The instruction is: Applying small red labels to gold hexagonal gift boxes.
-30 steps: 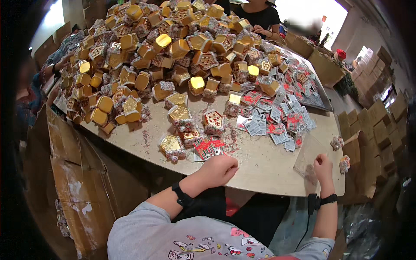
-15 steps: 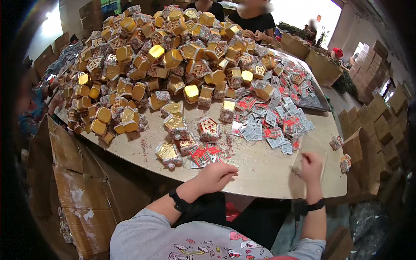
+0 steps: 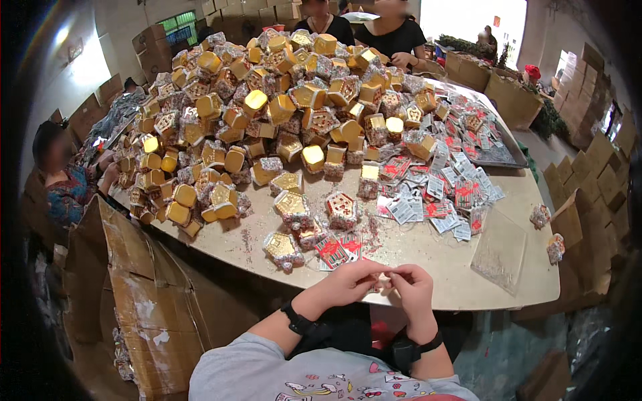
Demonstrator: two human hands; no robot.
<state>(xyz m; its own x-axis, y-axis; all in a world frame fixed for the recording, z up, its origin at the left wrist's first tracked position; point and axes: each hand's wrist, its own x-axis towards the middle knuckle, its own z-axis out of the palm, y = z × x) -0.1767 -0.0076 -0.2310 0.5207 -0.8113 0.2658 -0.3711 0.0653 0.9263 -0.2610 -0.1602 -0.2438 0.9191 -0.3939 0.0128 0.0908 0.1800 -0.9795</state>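
A heap of gold and glittery house-shaped boxes [image 3: 267, 127], far too many to count, covers most of the desk [image 3: 428, 267], with dozens of flat red-and-white packets [image 3: 441, 194] spread beside it. At the near edge, the left hand [image 3: 351, 282] and right hand [image 3: 413, 289] meet, fingers pinched narrowly on one small pale piece [image 3: 384, 281]. It looks light, thin and easily creased, best held by its edges.

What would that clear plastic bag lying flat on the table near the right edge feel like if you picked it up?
The clear plastic bag lies thin and flat on the table, so it is probably floppy and very light. Its glossy film looks slippery, and a push would likely slide it rather than tip it.
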